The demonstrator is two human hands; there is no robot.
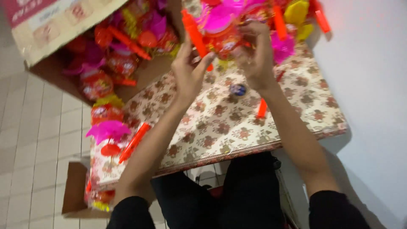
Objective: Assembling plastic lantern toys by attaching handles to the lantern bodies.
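Observation:
My left hand (190,70) and my right hand (256,55) are raised together over a table with a floral patterned cover (237,127). Between them they grip a red and pink toy lantern (222,36) with a pink paper top. An orange plastic stick (196,36) runs along my left thumb and fingers. My right hand's fingers curl over the lantern's right side. A small round dark blue object (238,89) lies on the cover below my hands. A loose orange stick (262,108) lies near my right wrist.
A cardboard box (51,34) at the upper left is full of red lanterns with orange sticks (118,55). More lanterns (109,131) hang off the table's left edge over a smaller box (76,186). Yellow and pink toy parts (296,17) pile at the back. White wall on the right, tiled floor on the left.

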